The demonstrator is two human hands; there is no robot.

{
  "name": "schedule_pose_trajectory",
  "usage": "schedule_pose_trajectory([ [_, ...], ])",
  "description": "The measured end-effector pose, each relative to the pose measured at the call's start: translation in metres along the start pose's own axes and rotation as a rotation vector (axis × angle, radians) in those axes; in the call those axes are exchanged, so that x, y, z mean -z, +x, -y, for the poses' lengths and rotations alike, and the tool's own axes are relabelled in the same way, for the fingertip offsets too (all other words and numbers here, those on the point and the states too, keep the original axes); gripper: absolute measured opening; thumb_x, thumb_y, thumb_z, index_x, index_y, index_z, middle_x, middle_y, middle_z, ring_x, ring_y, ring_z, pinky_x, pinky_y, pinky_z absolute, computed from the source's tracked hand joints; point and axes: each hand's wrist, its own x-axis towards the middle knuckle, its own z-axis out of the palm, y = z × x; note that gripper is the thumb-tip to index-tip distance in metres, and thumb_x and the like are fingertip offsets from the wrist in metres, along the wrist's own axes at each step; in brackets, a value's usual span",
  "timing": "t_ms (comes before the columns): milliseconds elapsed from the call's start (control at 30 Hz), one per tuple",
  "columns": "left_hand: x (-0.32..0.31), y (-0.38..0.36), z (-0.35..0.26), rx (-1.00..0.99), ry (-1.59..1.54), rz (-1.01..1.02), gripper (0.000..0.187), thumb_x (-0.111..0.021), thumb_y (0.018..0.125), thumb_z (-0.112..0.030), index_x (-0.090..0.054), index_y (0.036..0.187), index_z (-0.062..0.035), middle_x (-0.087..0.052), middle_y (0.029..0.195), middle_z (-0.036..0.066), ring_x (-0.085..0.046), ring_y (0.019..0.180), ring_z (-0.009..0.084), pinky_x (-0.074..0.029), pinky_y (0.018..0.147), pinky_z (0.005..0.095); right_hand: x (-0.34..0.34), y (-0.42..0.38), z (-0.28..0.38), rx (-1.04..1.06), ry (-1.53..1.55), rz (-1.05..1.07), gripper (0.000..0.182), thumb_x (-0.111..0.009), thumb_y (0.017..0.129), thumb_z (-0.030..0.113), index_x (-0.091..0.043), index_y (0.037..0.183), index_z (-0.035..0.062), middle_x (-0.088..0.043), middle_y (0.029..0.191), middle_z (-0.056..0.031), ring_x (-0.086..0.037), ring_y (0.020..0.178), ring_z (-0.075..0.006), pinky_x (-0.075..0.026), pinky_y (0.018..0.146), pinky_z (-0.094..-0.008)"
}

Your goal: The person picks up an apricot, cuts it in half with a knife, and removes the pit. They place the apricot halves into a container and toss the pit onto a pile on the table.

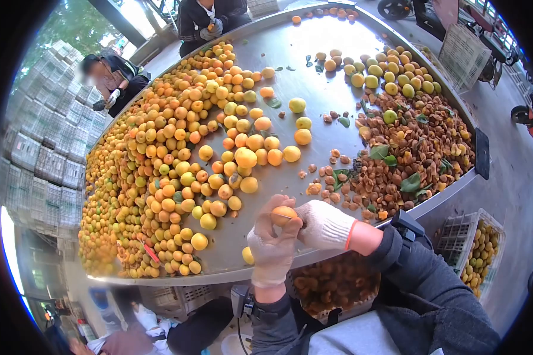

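My left hand [272,241], in a whitish knit glove, grips an orange apricot [283,215] above the table's near edge. Close against it is my gloved right hand [327,225], its fingers curled shut around what looks like a small knife. Only a thin edge shows at the fruit; the handle is hidden in the fist. Loose apricots [246,157] spread over the metal table [331,97] left of my hands. To the right lies a heap of brown pits and scraps [405,157] with green leaves. Below my hands, a blurred container of brown-orange pieces [337,281] shows.
Greener apricots [397,71] sit at the table's far right. A red-handled tool [151,253] lies on the left pile. A crate of fruit [479,254] stands on the floor at right. Co-workers [210,23] are at the far side, left and lower left; stacked crates [47,136] rise behind.
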Motion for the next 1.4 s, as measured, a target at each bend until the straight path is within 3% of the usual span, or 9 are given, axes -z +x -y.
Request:
schedule_pose_trajectory([
  [467,-0.001,-0.001,-0.003,0.063,-0.063,0.011,0.042,-0.074,0.080,-0.001,-0.056,0.117,0.0016,-0.068,0.103,0.015,-0.065,0.084,0.0170,-0.054,0.069,0.0228,-0.033,0.021,-0.048,0.374,0.374,0.105,0.013,-0.063,0.080,0.012,-0.067,0.088,0.0017,-0.064,0.074,-0.0167,-0.064,0.075,-0.0283,-0.049,0.070,-0.0357],
  [767,0.016,0.010,0.000,0.145,-0.533,0.038,0.053,-0.068,0.075,0.012,-0.053,0.125,0.0012,-0.062,0.117,0.015,-0.060,0.109,0.0192,-0.049,0.092,0.0289,0.039,-0.012,-0.015,0.163,0.034,0.167,0.017,-0.065,0.080,0.017,-0.070,0.090,0.0046,-0.068,0.079,-0.0137,-0.064,0.068,-0.0271,-0.051,0.068,-0.0357],
  [867,0.012,0.009,0.005,0.144,-0.117,-0.014,0.054,-0.070,0.075,0.009,-0.053,0.126,0.0009,-0.063,0.111,0.011,-0.061,0.102,0.0183,-0.050,0.089,0.0298,0.051,-0.022,0.005,-0.293,0.548,-0.108,0.025,-0.067,0.078,0.020,-0.068,0.098,0.0053,-0.067,0.080,-0.0140,-0.064,0.071,-0.0355,-0.053,0.070,-0.0367],
  [933,-0.008,0.007,-0.002,-0.122,0.669,0.022,0.054,-0.071,0.075,0.008,-0.054,0.125,0.0009,-0.063,0.106,0.008,-0.061,0.096,0.0166,-0.050,0.086,0.0290,0.034,-0.014,-0.003,-0.025,0.298,-0.281,0.026,-0.068,0.078,0.017,-0.067,0.101,0.0060,-0.066,0.080,-0.0123,-0.064,0.070,-0.0310,-0.051,0.068,-0.0349],
  [967,-0.010,0.007,-0.001,-0.120,0.668,0.035,0.054,-0.071,0.075,0.008,-0.054,0.125,0.0009,-0.063,0.106,0.008,-0.061,0.096,0.0166,-0.050,0.086,0.0290,0.026,-0.011,-0.005,0.240,0.037,-0.443,0.027,-0.069,0.078,0.014,-0.066,0.104,0.0067,-0.066,0.081,-0.0106,-0.063,0.070,-0.0265,-0.050,0.066,-0.0331],
  [1067,-0.014,0.005,0.007,-0.253,0.714,0.070,0.050,-0.072,0.078,0.000,-0.054,0.125,0.0020,-0.063,0.107,0.009,-0.062,0.094,0.0179,-0.051,0.084,0.0286,0.027,-0.011,-0.004,0.113,0.106,-0.324,0.034,-0.067,0.078,0.028,-0.064,0.101,0.0037,-0.067,0.081,-0.0155,-0.065,0.073,-0.0366,-0.052,0.068,-0.0382],
  [1167,-0.005,0.002,0.024,-0.095,0.214,0.071,0.049,-0.072,0.081,-0.012,-0.054,0.125,0.0021,-0.063,0.106,0.011,-0.064,0.089,0.0204,-0.054,0.078,0.0292,0.031,-0.010,-0.002,0.048,0.140,-0.212,0.030,-0.064,0.081,0.028,-0.062,0.099,0.0038,-0.068,0.079,-0.0116,-0.065,0.064,-0.0291,-0.052,0.060,-0.0347],
  [1267,0.016,0.004,0.025,0.270,-0.487,0.156,0.048,-0.068,0.087,-0.020,-0.052,0.126,0.0015,-0.064,0.106,0.013,-0.065,0.089,0.0228,-0.055,0.073,0.0309,0.039,-0.011,0.005,-0.284,0.844,-0.068,0.019,-0.063,0.085,0.022,-0.064,0.096,0.0069,-0.062,0.071,-0.0001,-0.054,0.049,-0.0053,-0.043,0.044,-0.0187],
  [1400,0.013,0.009,0.020,0.327,-0.820,0.067,0.045,-0.063,0.091,-0.024,-0.051,0.127,0.0010,-0.064,0.106,0.015,-0.064,0.087,0.0208,-0.055,0.070,0.0305,0.053,-0.013,0.010,-0.337,0.838,-0.085,0.018,-0.063,0.086,0.019,-0.064,0.098,0.0055,-0.064,0.074,-0.0004,-0.055,0.050,-0.0064,-0.043,0.045,-0.0201],
])
